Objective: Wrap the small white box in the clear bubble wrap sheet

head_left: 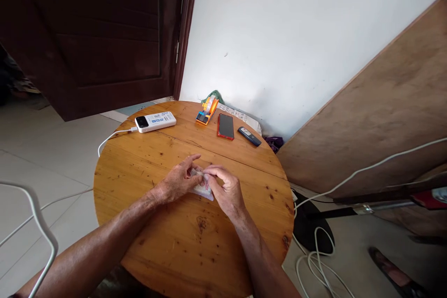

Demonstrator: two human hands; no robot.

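Observation:
A small clear plastic packet [202, 190], with whitish and pinkish contents or print I cannot make out, lies on the round wooden table [181, 242]. My left hand [179, 180] grips it from the left, its thumb across the packet's upper part and its index finger stretched out above. From the right, my right hand [225, 191] pinches the packet's upper edge between thumb and fingers. Both sets of fingertips meet there and partly hide the packet.
Toward the back of the table are a white power bank [162, 121] with a cable, an orange tape dispenser [207, 111], a red-edged phone [225, 126] and a dark remote-like device [249, 136]. Loose white cables [317, 260] lie on the floor at right, near a person's foot [394, 272].

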